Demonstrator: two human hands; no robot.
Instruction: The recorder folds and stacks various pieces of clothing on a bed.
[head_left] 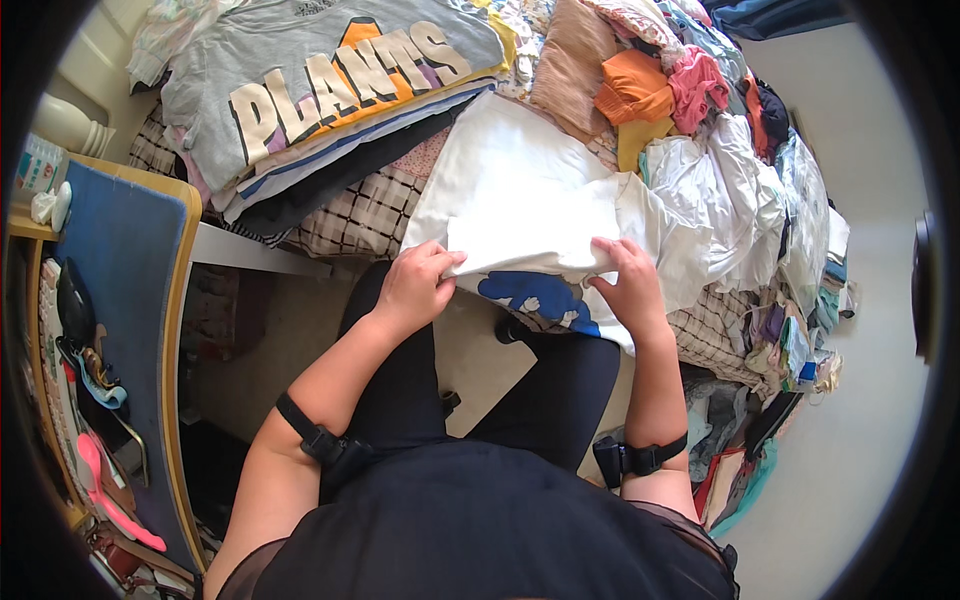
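At the far left we see a blue board with a wooden rim, and a pink plastic utensil lying among small items beside it. Next comes a stack of flat garments topped by a grey T-shirt with an orange print; its layers lie squared one over another, which probably keeps them smooth and steady on the checked bedspread.

In the middle, the white garment lies spread on the bed just right of that stack, its near edge reaching toward our knees. Our left hand grips that edge between thumb and fingers. Our right hand pinches it further along, so the cloth stretches between the two, seemingly to keep the edge straight. Below it shows a blue printed figure, apparently on the same garment.

To the right, orange cloth, pink cloth and a rumpled white heap lie loosely piled, perhaps pushed aside to leave working room.
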